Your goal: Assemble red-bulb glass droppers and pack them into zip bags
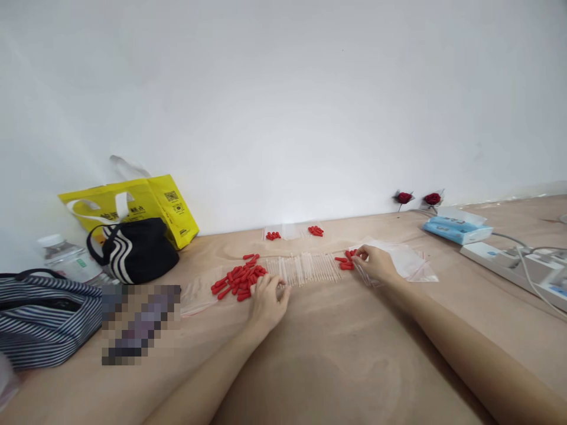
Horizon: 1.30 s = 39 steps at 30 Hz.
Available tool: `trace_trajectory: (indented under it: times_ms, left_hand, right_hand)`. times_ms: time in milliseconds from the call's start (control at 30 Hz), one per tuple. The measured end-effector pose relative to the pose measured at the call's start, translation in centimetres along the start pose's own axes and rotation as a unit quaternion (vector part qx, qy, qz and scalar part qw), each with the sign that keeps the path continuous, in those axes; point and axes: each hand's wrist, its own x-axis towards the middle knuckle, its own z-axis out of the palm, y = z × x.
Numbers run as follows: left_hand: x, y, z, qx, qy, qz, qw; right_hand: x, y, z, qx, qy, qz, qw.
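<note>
My left hand (268, 300) rests at the right edge of a pile of small red club-shaped pieces (239, 280), fingers curled inward. What its fingertips hold, if anything, is hidden. Between my hands lies a row of thin pale sticks (305, 268), side by side. My right hand (376, 262) is closed in a pinch at a clear plastic bag (367, 278), beside a few more red pieces (346, 265). Flat clear bags (414, 265) lie under and to the right of that hand.
Further back lies clear plastic (290, 231) with two small red groups. At left are a yellow bag (172, 206), a black pouch (150, 251), a bottle (66, 260) and a striped bag (48, 324). At right are a tissue pack (458, 230), power strip (509, 260) and two red roses (404, 198).
</note>
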Motion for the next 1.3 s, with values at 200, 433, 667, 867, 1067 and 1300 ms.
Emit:
trace_trajectory:
  times_ms: [200, 433, 667, 867, 1067, 1300]
  left_hand:
    - [4.8, 0.0, -0.3, 0.148, -0.073, -0.072, 0.984]
    - [7.6, -0.2, 0.8, 0.186, -0.108, -0.139, 0.967]
    - [8.5, 0.1, 1.0, 0.184, -0.142, -0.155, 0.96]
    - [8.8, 0.3, 1.2, 0.177, -0.152, -0.167, 0.958]
    - [7.9, 1.4, -0.6, 0.167, -0.123, -0.108, 0.972]
    - [2.7, 1.6, -2.4, 0.103, -0.138, 0.076, 0.982]
  right_hand:
    - [-0.8, -2.3, -0.6, -0.019, -0.067, -0.084, 0.994]
    - [-1.0, -2.5, -0.1, -0.058, -0.07, -0.082, 0.992]
    - [-1.0, -2.6, 0.1, -0.066, -0.075, -0.075, 0.992]
    - [-1.2, -2.9, 0.3, -0.087, -0.076, -0.078, 0.99]
    - [-1.5, -2.8, 0.5, -0.082, -0.034, -0.094, 0.992]
    - [-2.6, -4.0, 0.9, 0.218, -0.021, -0.141, 0.965]
